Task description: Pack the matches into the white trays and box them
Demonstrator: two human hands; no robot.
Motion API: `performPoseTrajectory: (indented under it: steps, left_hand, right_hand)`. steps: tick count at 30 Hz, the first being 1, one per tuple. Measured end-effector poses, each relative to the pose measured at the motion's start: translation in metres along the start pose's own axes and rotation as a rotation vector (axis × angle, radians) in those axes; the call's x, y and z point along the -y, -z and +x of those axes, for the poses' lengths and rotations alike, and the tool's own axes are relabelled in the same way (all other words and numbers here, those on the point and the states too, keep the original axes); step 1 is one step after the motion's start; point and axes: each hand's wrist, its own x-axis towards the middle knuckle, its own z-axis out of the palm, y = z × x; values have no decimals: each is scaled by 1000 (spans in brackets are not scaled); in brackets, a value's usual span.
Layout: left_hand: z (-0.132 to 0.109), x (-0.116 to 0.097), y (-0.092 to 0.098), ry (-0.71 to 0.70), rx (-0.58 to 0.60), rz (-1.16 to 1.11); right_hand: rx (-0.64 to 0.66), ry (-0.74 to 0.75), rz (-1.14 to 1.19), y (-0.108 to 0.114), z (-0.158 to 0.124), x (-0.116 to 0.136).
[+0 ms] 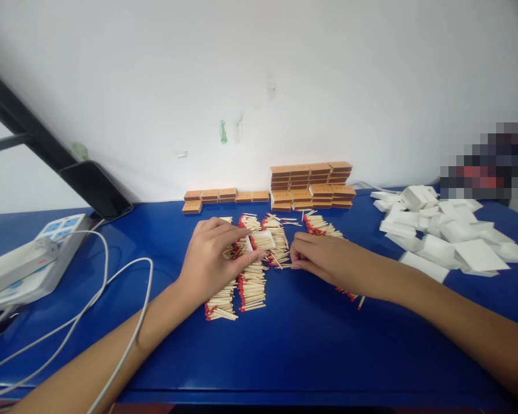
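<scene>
Rows of red-tipped matches [252, 284] lie spread on the blue table [285, 345]. My left hand [213, 256] rests over them, thumb and fingers closed on a small white inner matchbox tray [263, 240] partly filled with matches. My right hand [323, 259] lies palm down just right of the tray, fingers pressed together on loose matches [278, 259]. More matches [322, 225] lie behind my right hand.
Orange matchboxes [313, 185] are stacked against the white wall, with a lower row [224, 197] to their left. A heap of white empty trays [444, 236] sits at the right. A white power strip [34, 261], white cables [112, 287] and a dark phone [97, 190] are at the left.
</scene>
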Motion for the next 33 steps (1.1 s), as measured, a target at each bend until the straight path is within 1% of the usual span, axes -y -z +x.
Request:
performPoseTrajectory:
  steps: [2, 5, 8, 10, 12, 15, 18, 20, 22, 25, 28, 30, 33]
  left_hand:
    - [-1, 2, -1, 0, -11, 0]
    - [-2, 4, -2, -7, 4, 4]
    - [-3, 3, -4, -19, 30, 0]
    - [-3, 2, -4, -29, 37, -6]
    - [-3, -1, -4, -46, 44, -15]
    - [-2, -6, -4, -86, 60, -40]
    - [-2, -11, -3, -118, 68, -84]
    - [-3, -14, -3, -135, 74, -111]
    - [-3, -16, -4, -146, 80, -132]
    - [-3, -17, -4, -142, 85, -150]
    - [-2, -16, -4, -74, 52, -150]
    - [-1, -14, -3, -7, 2, -128]
    - [0, -9, -2, 79, -55, -68]
  right_hand:
    - [13, 0, 15, 3, -3, -2]
    - [-13, 13, 33, 12, -12, -16]
    - [-113, -23, -22, 26, -19, -32]
    - [-193, -38, -53, 32, -20, -34]
    - [-259, -20, -52, 33, -18, -27]
    - [-321, 31, -68, 24, -11, -6]
    - [-330, 63, -144, 9, -6, 12]
    - [-332, 74, -205, 1, -5, 19]
    - [-346, 87, -232, -3, -4, 21]
    - [-397, 125, -170, 1, -5, 20]
    - [-471, 150, -103, 8, -6, 14]
    - [-454, 127, -101, 12, -6, 6]
    - [-282, 96, -90, 10, -3, -7]
